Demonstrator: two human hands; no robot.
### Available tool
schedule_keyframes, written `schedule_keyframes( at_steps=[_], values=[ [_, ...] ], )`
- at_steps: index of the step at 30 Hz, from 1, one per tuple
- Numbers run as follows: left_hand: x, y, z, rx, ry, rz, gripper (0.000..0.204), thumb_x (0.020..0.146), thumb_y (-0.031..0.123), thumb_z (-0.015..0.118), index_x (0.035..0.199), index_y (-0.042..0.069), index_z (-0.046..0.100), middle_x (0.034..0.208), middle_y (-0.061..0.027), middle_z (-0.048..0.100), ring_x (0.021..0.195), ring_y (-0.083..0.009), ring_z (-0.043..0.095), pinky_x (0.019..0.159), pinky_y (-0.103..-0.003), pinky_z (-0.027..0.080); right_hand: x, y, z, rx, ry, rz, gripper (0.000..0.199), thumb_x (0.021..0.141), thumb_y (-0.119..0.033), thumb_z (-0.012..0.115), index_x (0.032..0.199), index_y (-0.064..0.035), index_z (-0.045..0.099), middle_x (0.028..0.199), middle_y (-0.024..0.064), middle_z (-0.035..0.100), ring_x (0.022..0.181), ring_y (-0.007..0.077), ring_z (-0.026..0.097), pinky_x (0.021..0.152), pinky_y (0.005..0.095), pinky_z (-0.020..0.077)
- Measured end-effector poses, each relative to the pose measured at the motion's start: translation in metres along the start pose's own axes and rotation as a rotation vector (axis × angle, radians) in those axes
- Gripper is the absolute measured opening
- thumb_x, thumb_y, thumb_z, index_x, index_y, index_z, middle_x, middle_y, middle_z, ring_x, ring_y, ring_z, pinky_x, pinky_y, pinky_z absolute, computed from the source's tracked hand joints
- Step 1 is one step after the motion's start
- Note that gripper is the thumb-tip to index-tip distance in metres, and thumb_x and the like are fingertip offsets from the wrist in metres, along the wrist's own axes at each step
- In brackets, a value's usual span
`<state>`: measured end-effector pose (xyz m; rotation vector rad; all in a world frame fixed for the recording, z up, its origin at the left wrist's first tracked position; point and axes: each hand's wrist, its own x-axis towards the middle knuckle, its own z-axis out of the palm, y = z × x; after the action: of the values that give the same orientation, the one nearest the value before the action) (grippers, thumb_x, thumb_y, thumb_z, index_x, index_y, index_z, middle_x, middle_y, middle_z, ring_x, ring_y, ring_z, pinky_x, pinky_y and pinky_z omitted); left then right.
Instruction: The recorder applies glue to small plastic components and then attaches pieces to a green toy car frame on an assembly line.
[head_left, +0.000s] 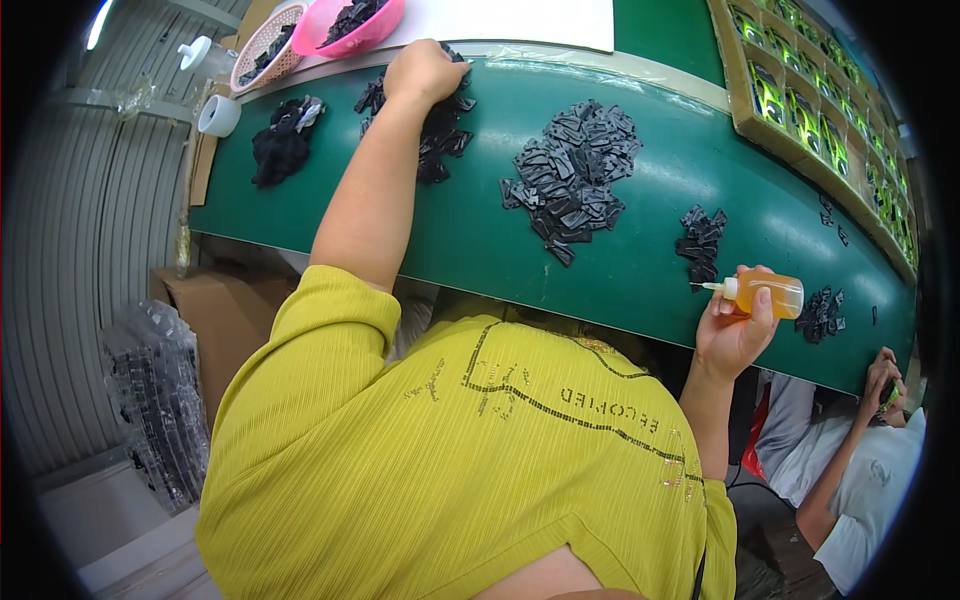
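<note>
My left hand (425, 75) reaches to the far side of the green table, over a pile of small black plastic pieces (440, 135). Its fingers curl down at the pile's far end, and what they grip, if anything, is hidden. In my right hand (737, 330) is a squeeze bottle (768, 296) of amber liquid, held tilted on its side with the thin nozzle pointing left. Just beyond the nozzle lies a small heap of black pieces (700, 240). A bigger heap of dark grey plastic pieces (575, 170) spreads between my two arms.
At the far left stand a pink bowl (375, 33) and a pale basket (246, 68), both with black pieces, near a black cloth (280, 150) and a white roll (219, 116). A partitioned carton (745, 110) of green-and-black items lines the far right. Another person's hand (883, 380) works at the right.
</note>
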<state>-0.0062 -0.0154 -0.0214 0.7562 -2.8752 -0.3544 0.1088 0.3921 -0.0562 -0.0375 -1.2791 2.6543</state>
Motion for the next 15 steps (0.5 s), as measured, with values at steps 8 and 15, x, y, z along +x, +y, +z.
schedule_keyframes(
  at_steps=[8,15],
  values=[
    [-0.030,0.015,-0.001,-0.441,-0.016,0.150,0.022,0.077,0.024,0.070,0.091,0.007,0.070,0.086,-0.0103,0.069,0.069,-0.0184,0.065,0.062,-0.033,0.052,0.001,0.004,0.003,0.039,0.040,0.028,0.027,0.085,-0.011,0.057,0.111,-0.0040,0.051,0.095,0.0143,0.059,0.060,0.0149,0.052,0.048,0.0253,0.0439],
    [-0.172,0.108,-0.005,-1.142,-0.991,0.191,0.022,0.084,0.007,0.063,0.105,0.000,0.061,0.081,-0.0031,0.062,0.063,-0.0095,0.059,0.053,-0.021,0.049,0.000,0.004,0.001,-0.002,0.032,-0.010,0.023,0.086,-0.009,0.056,0.108,-0.0030,0.052,0.092,0.0126,0.060,0.064,0.0177,0.057,0.048,0.0263,0.0449]
  ],
)
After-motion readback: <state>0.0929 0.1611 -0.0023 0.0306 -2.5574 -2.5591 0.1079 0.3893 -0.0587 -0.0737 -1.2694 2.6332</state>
